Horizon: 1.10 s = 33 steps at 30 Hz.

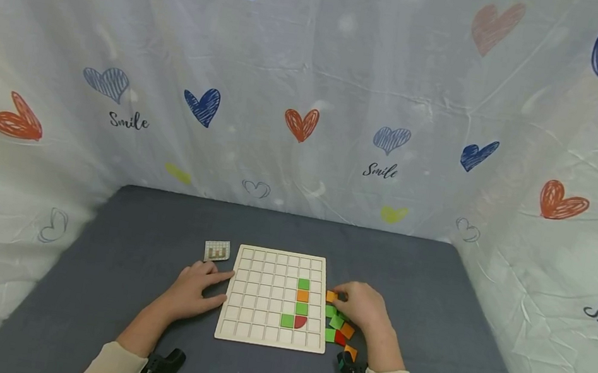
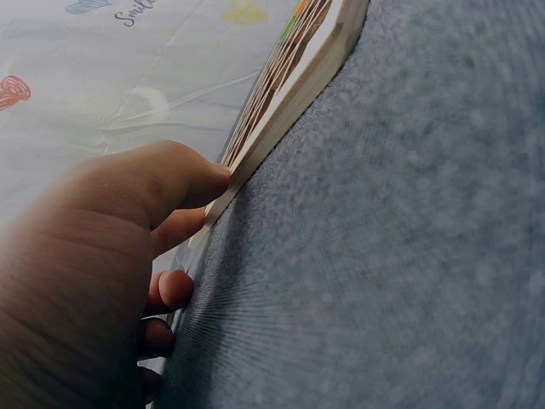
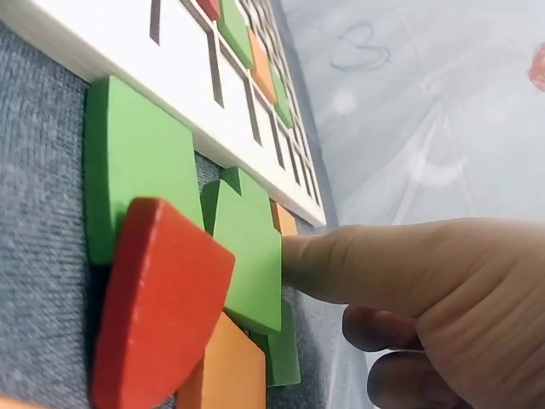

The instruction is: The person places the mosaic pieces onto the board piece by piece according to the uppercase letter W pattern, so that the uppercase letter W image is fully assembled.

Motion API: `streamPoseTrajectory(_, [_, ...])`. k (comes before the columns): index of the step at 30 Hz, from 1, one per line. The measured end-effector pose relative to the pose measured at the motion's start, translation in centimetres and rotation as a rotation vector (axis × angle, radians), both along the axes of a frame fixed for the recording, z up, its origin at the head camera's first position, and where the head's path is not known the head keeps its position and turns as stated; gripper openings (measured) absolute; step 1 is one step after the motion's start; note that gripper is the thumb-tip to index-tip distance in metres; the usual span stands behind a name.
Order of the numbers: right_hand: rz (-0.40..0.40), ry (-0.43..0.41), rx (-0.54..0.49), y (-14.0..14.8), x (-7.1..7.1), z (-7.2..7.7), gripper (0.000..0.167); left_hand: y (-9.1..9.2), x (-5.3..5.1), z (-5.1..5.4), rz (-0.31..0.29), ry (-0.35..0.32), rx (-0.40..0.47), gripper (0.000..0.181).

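A pale wooden grid board (image 1: 255,336) lies flat on the table. It bears green tiles, an orange tile (image 1: 303,296) and a red rounded piece (image 1: 300,322) in its right-hand cells. My left hand (image 1: 195,290) touches the board's left edge with thumb and index finger, both fairly straight. At the board's right edge, my right hand (image 1: 365,304) pinches an orange square tile (image 1: 331,296) between thumb and fingers; the fingertips are partly hidden. Beside that hand is a loose pile with green tiles (image 3: 247,256), a red piece (image 3: 162,298) and orange tiles (image 3: 230,366).
A small card (image 1: 217,250) with a printed grid lies by the board's upper left corner. Dark grey cloth (image 1: 168,219) covers the table. A curtain printed with hearts (image 1: 296,167) hangs behind it. Black devices (image 1: 165,364) are strapped to both wrists.
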State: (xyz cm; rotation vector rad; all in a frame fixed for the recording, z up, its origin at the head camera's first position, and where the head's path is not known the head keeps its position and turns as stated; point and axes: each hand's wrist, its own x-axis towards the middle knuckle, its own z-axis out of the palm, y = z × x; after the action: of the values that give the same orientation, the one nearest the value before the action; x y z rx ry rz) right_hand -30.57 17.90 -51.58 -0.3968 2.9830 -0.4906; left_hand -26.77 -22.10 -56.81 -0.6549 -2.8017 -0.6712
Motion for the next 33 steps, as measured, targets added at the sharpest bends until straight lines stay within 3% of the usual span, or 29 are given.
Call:
streamPoseTrajectory(9, [0.02,0.031,-0.01,0.4,0.0,0.8,0.022,0.1,0.1,0.1,-0.001,0.0,-0.002,0.053])
streamPoseTrajectory(17, [0.055,0.081,-0.01,-0.5,0.5,3.0,0.024,0.1,0.1,0.1,0.009,-0.009,-0.011,0.053])
streamPoseTrajectory(25, [0.121,0.114,-0.022,-2.2,1.9,5.4,0.022,0.1,0.1,0.1,0.009,-0.021,-0.003,0.053])
streamPoseTrajectory(33, [0.201,0.143,-0.062,-4.4,3.7,6.0,0.02,0.0,0.0,0.0,0.012,-0.02,-0.008,0.053])
